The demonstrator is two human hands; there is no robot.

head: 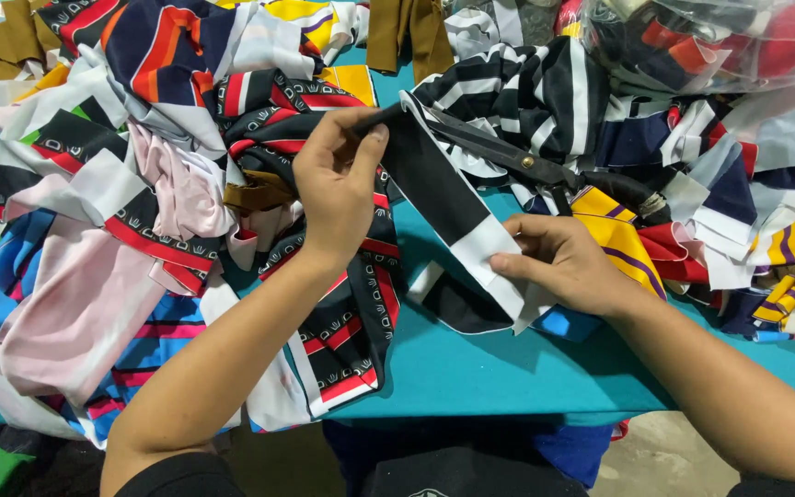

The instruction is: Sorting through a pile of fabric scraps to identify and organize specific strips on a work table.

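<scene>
Covering the work surface, a teal table cloth (471, 368) shows bare only in the middle and near edge; a strip of grey concrete floor (655, 456) is visible below it. Item: heaps of printed fabric offcuts, a pink and striped pile (94, 276) at our left, a yellow, purple and red pile (738, 248) at our right, a clear plastic bag of cloth (720, 37) at the far right corner. Item: black scissors (517, 161) lying on the striped scraps beyond our hands, blades shut as far as we can tell. Item: one black-and-white fabric strip (443, 207), mostly black with a white band at its lower end, held taut and slanting above the table centre. Our left hand (338, 184) pinches its upper black end between thumb and fingers; our right hand (563, 262) grips the white lower end.
</scene>
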